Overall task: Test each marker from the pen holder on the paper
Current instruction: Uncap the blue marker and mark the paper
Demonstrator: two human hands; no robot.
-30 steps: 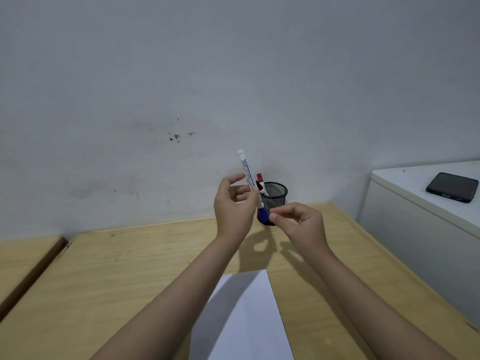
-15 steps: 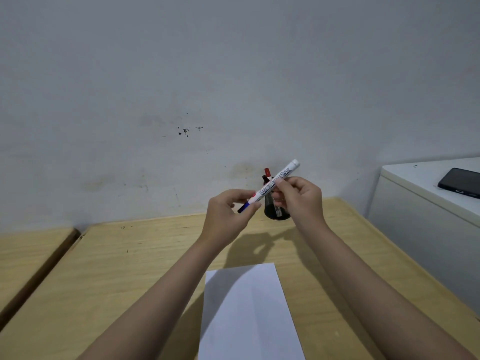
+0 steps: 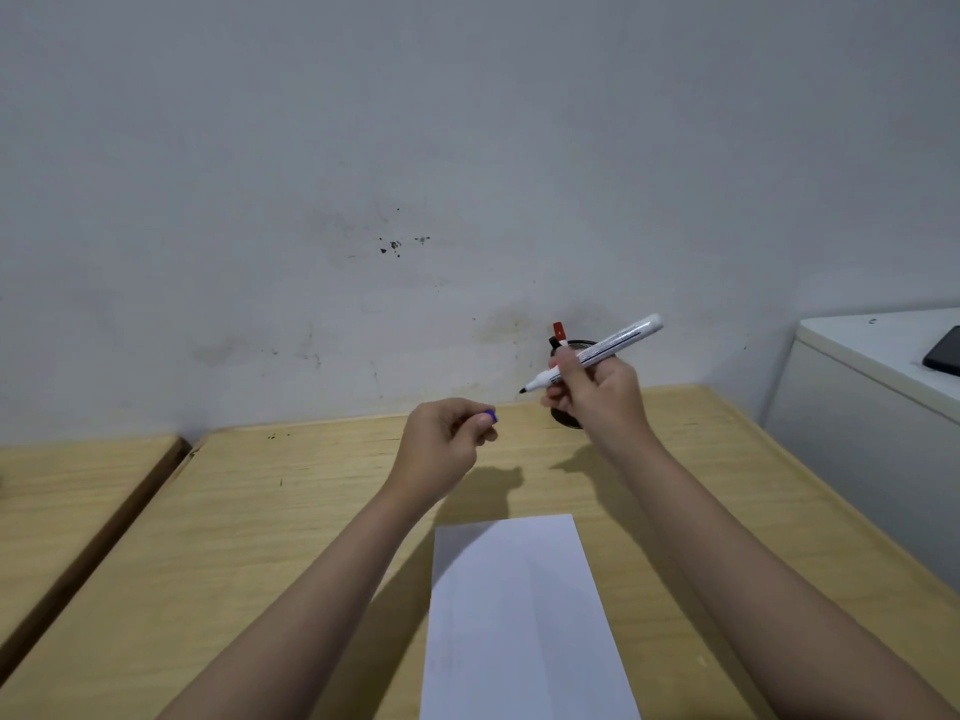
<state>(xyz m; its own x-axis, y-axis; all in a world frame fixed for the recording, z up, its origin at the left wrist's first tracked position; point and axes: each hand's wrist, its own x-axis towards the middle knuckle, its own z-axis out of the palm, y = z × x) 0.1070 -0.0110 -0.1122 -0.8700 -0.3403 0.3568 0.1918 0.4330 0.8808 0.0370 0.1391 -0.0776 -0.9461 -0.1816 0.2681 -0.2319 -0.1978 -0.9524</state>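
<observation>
My right hand (image 3: 597, 394) grips an uncapped white marker (image 3: 618, 341), its dark tip pointing down to the left, above the desk. My left hand (image 3: 447, 433) is closed on the marker's blue cap (image 3: 491, 415), of which only the end shows between the fingers. The two hands are apart. A black mesh pen holder (image 3: 569, 419) stands at the back of the desk, mostly hidden behind my right hand; a red-capped marker (image 3: 558, 330) and a black one stick out of it. A white sheet of paper (image 3: 519, 615) lies flat on the wooden desk (image 3: 260, 511) in front of me.
A grey-white wall rises directly behind the desk. A second wooden surface (image 3: 67, 491) adjoins on the left across a gap. On the right stands a white cabinet (image 3: 862, 407) with a dark phone (image 3: 943, 351) on top.
The marker passed from my left hand to my right. The blue cap has come off and stays in my left hand, which moved down and left away from the marker.
</observation>
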